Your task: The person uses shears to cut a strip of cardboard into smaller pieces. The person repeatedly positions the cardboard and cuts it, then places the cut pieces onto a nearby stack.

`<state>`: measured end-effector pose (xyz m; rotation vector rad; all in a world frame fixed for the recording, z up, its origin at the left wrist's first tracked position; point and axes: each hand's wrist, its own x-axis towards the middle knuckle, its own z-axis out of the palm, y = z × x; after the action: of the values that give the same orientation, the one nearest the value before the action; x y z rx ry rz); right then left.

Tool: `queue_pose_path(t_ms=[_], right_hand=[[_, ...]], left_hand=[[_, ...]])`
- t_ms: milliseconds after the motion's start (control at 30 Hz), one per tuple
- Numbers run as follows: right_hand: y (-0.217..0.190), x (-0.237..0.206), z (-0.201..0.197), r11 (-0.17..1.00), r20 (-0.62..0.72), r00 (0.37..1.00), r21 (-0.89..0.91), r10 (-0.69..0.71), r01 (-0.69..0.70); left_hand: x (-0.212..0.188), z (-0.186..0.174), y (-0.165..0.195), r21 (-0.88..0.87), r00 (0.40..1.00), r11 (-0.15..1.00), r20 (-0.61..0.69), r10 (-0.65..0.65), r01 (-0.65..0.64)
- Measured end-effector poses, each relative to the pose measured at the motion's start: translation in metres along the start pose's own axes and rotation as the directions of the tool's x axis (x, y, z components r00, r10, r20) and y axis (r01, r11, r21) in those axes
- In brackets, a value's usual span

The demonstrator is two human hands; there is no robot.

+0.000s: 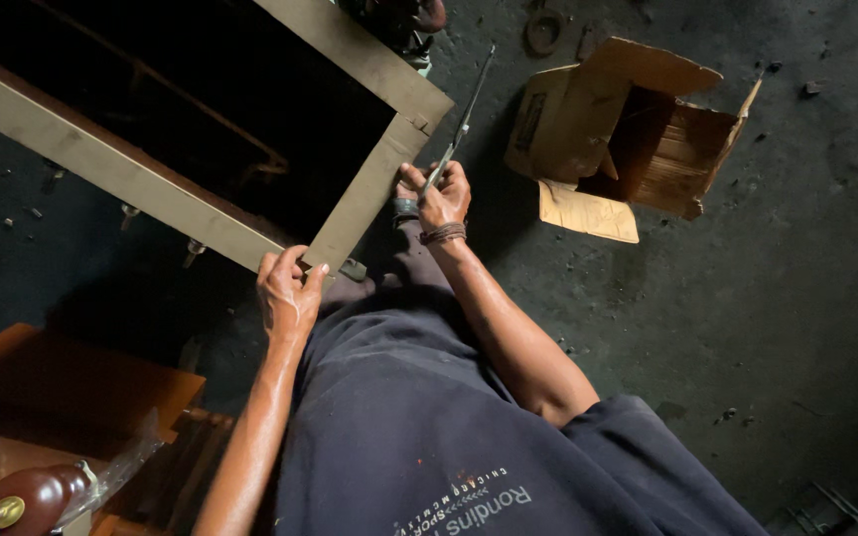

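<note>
Up-slanting to the right, the metal strip (pixel 461 127) is gripped by right hand (pixel 439 197); left hand (pixel 290 290) clasps the frame (pixel 364 194).

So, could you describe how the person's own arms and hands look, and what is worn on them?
Both arms are bare from the elbow down: no sleeves and no gloves. The left hand wears nothing that shows. The right hand has a thin dark corded band wrapped around its wrist. No rings, watch or markings are visible. The forearms look shiny, as if wet or oily.
</note>
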<state>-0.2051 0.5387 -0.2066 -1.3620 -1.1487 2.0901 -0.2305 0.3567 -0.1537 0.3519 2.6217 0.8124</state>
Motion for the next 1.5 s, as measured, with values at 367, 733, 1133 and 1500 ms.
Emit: queue_pose_path(t_ms=[367, 733, 1133, 1500], right_hand=[[-0.010, 0.002, -0.002, 0.909, 0.008, 0.980, -0.372, -0.201, 0.190], [-0.008, 0.012, -0.002, 0.863, 0.028, 0.941, -0.390, -0.337, 0.321], [-0.013, 0.016, 0.016, 0.919, 0.086, 0.927, -0.126, -0.365, 0.373], [-0.009, -0.008, 0.029, 0.906, 0.160, 0.945, -0.275, -0.287, 0.322]], left_hand=[[-0.010, 0.002, 0.003, -0.008, 0.984, 0.985, -0.017, 0.175, -0.175], [-0.012, 0.010, -0.004, 0.252, 0.934, 0.901, 0.055, 0.352, -0.354], [-0.008, 0.011, -0.015, 0.479, 0.937, 0.815, 0.054, 0.344, -0.327], [0.001, -0.009, -0.040, 0.153, 0.984, 0.976, 0.106, 0.142, -0.157]])
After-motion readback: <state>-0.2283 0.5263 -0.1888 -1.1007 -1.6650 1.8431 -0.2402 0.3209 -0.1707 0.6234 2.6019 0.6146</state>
